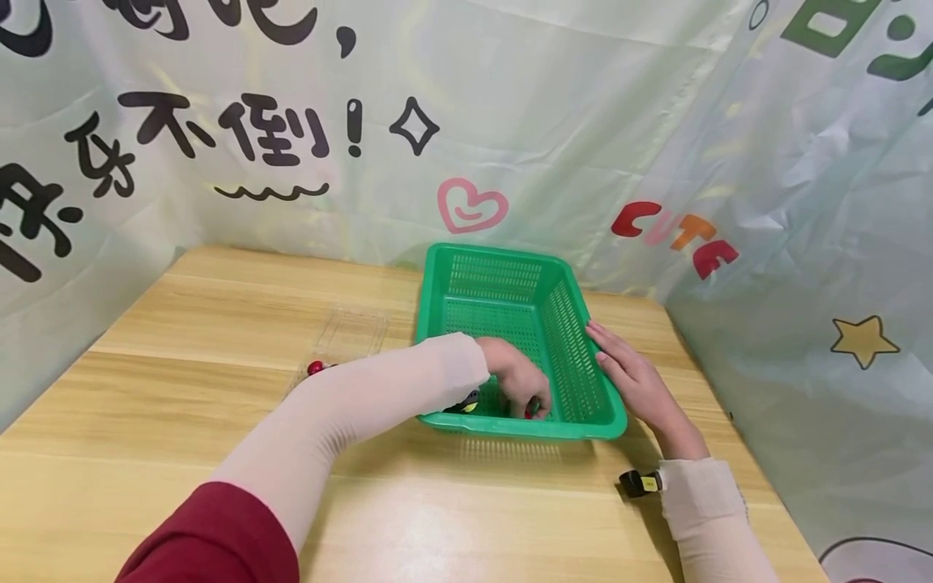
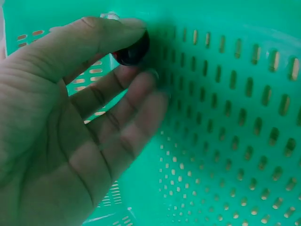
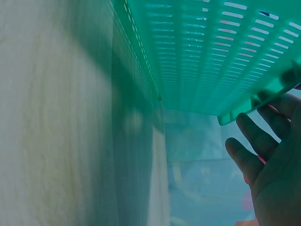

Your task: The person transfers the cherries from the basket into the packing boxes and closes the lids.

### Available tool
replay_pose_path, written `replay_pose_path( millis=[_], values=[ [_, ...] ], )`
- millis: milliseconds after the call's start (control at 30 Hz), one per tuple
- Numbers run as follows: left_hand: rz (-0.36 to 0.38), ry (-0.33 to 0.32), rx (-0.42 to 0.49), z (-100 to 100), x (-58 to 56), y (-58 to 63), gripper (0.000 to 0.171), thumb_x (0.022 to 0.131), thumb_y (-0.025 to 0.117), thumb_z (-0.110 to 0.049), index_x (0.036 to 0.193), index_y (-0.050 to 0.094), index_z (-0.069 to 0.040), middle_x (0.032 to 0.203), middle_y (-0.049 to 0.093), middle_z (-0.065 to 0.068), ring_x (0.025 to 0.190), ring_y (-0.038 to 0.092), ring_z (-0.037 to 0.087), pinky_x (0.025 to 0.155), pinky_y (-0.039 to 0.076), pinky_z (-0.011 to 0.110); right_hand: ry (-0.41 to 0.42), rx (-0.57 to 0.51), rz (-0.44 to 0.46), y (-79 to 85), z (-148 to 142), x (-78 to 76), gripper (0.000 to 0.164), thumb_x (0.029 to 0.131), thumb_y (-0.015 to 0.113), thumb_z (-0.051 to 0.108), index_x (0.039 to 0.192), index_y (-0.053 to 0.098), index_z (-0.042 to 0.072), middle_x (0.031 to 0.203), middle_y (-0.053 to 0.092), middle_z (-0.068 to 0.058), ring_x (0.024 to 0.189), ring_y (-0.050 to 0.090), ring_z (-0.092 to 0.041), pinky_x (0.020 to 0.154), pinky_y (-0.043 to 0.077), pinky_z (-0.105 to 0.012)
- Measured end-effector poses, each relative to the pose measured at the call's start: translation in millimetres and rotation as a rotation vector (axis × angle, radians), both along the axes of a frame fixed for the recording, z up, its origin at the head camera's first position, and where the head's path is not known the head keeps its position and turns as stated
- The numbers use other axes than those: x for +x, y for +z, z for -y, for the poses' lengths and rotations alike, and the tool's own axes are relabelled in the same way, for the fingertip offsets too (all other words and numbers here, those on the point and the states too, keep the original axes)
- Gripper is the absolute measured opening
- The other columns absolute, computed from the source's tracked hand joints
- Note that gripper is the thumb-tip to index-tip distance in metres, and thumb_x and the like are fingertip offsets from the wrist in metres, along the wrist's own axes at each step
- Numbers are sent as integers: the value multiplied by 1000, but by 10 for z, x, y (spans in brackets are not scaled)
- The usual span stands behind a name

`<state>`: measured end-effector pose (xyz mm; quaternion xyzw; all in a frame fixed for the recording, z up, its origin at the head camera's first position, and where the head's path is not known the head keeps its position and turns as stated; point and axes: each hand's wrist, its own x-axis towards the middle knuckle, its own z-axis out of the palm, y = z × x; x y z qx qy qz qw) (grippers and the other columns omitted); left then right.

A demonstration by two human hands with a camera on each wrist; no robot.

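Inside the green plastic basket (image 1: 510, 427), near its front wall, my left hand (image 1: 519, 380) pinches a small, shiny, dark red cherry (image 2: 133, 51). In the left wrist view the thumb lies over the cherry, and the other fingers (image 2: 136, 127) extend loosely below it beside the perforated wall. My right hand (image 1: 637, 385) rests against the basket's right rim from outside. Its fingers (image 3: 256, 136) are spread and fairly straight along the rim in the right wrist view.
Left of the basket lies a clear plastic box (image 1: 353, 332) with red cherries (image 1: 315, 368) at its near end, partly hidden behind the left sleeve. The wooden table (image 1: 408, 510) meets a printed fabric backdrop (image 1: 568, 105) behind and at the right.
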<state>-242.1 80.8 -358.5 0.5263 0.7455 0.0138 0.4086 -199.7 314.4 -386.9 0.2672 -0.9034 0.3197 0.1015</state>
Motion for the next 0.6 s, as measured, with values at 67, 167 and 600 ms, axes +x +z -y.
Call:
replay_pose_path(
  millis=[67, 167, 600],
  values=[
    [-63, -45, 16, -10, -1, 23, 10, 93, 64, -7, 96, 62, -16, 90, 55, -3, 75, 46, 9, 64, 42, 24, -1, 3, 1, -1, 3, 1, 45, 105, 45, 16, 150, 41, 13, 155, 34, -8, 142, 29, -32, 108, 20, -15],
    [-158, -83, 30, -16, 13, 78, 9, 92, 67, -10, 96, 65, -18, 93, 58, -4, 78, 48, 10, 67, 40, 23, -2, 9, 1, -1, 6, 1, 45, 105, 44, 17, 150, 41, 13, 155, 34, -8, 143, 28, -32, 110, 21, -18],
    [-377, 17, 132, 97, 28, 338, 5, 95, 63, -24, 96, 65, -20, 91, 62, -8, 77, 52, 8, 69, 43, 24, -15, 24, 12, 3, 5, 6, 45, 106, 43, 20, 150, 40, 14, 156, 33, -6, 143, 29, -29, 113, 26, -45]
  ],
)
